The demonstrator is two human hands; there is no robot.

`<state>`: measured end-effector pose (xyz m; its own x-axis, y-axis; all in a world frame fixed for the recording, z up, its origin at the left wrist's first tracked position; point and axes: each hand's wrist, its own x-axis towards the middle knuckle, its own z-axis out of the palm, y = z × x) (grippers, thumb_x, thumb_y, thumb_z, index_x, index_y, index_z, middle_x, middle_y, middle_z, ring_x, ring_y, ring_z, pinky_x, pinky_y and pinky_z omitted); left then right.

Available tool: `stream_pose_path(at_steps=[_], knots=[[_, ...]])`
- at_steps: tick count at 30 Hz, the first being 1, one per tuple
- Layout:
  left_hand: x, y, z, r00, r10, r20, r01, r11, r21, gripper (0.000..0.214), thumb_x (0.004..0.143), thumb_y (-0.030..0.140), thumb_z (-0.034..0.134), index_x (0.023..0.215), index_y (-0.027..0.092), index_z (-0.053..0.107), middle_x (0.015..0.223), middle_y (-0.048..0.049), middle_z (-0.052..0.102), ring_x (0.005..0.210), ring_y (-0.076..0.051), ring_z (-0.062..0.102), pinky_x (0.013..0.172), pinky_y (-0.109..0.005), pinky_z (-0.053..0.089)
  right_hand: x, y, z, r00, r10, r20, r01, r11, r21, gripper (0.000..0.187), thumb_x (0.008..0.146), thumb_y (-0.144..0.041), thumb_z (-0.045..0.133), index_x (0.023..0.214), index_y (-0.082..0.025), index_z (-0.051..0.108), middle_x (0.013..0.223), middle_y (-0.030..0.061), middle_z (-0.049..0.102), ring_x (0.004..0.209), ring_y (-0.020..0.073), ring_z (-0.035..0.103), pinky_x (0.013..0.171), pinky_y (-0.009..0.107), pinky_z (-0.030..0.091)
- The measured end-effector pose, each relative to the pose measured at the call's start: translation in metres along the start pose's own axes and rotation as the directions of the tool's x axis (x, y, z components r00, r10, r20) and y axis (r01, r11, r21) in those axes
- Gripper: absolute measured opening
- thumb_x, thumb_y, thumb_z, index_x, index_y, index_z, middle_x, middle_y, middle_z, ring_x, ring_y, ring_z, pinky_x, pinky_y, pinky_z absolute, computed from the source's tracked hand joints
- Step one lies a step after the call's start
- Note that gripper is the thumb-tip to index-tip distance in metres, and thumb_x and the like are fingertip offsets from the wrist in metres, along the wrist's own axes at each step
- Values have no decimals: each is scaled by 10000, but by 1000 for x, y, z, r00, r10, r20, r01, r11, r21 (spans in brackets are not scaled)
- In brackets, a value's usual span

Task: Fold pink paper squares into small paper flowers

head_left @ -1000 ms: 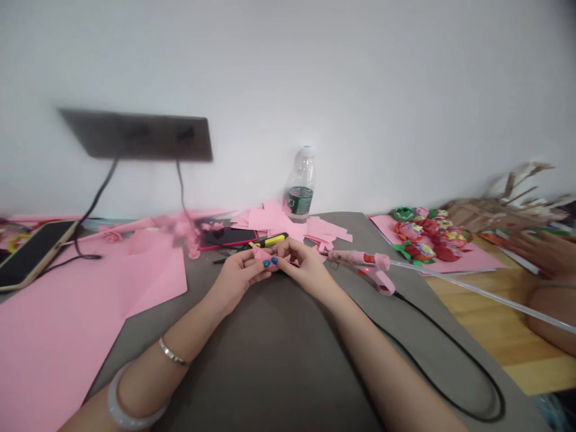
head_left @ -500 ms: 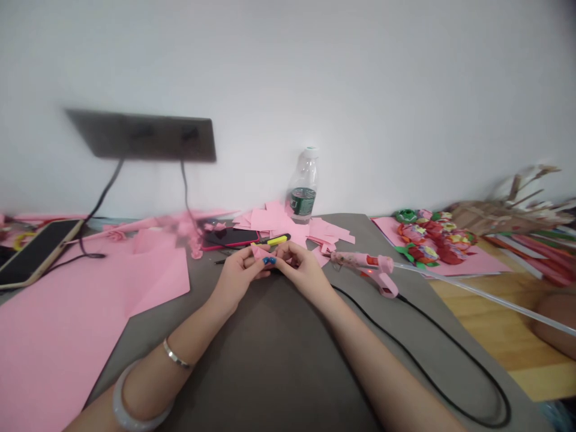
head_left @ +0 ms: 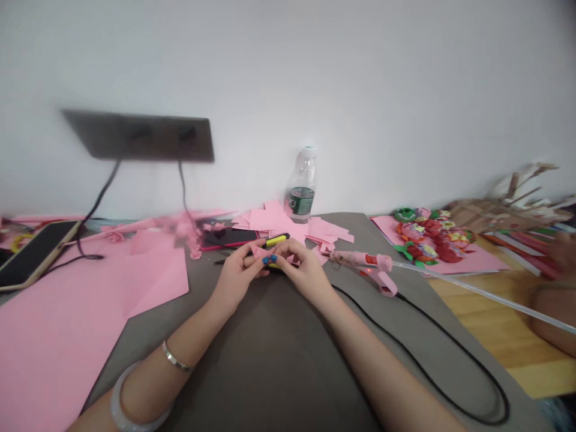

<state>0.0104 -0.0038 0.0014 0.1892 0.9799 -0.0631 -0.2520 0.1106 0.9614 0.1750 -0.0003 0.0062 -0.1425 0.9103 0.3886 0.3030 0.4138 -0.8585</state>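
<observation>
Between my fingertips is a small piece of pink paper [head_left: 258, 252], partly hidden by the fingers. My left hand [head_left: 237, 271] pinches it from the left, and my right hand [head_left: 300, 264] closes on it from the right, with the two thumbs meeting in front. Just behind the hands lies a yellow and black utility knife [head_left: 276, 240]. A phone with a pink case [head_left: 225, 239] rests behind my left hand. To the right of my right hand a pink hot glue gun [head_left: 362, 260] lies with a clear glue stick [head_left: 468, 289] in its back.
Pink paper cuttings [head_left: 270, 219] are piled by a water bottle [head_left: 302, 191] at the wall. A large pink sheet [head_left: 67, 324] covers the left side. Paper flowers [head_left: 434, 237] lie at right, near another person's arm [head_left: 555, 318]. The glue gun's black cord [head_left: 443, 342] loops across the mat.
My thumbs have shifted slightly on the pink paper, and more of the utility knife shows behind them. At far right the other person's hand has come into view.
</observation>
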Motion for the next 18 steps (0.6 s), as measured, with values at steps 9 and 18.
stream_pose_path(at_steps=[9, 18], knots=[[4, 3, -3, 991, -125, 50, 129, 988, -81, 404, 665, 330, 852, 999, 144, 721, 902, -98, 784, 828, -190, 741, 718, -240, 574, 1, 1, -6, 994, -56, 96, 53, 998, 32, 129, 887, -212, 570, 764, -189, 600, 971, 80, 627, 968, 205, 600, 846, 341, 447], [1, 3, -2, 999, -41, 14, 42, 997, -72, 295, 628, 318, 867, 768, 144, 677, 827, -30, 734, 736, -124, 674, 714, -236, 559, 0, 1, -6, 991, 41, 129, -42, 999, 9, 122, 885, -295, 588, 832, -188, 612, 887, 48, 647, 800, 176, 580, 711, 300, 427]])
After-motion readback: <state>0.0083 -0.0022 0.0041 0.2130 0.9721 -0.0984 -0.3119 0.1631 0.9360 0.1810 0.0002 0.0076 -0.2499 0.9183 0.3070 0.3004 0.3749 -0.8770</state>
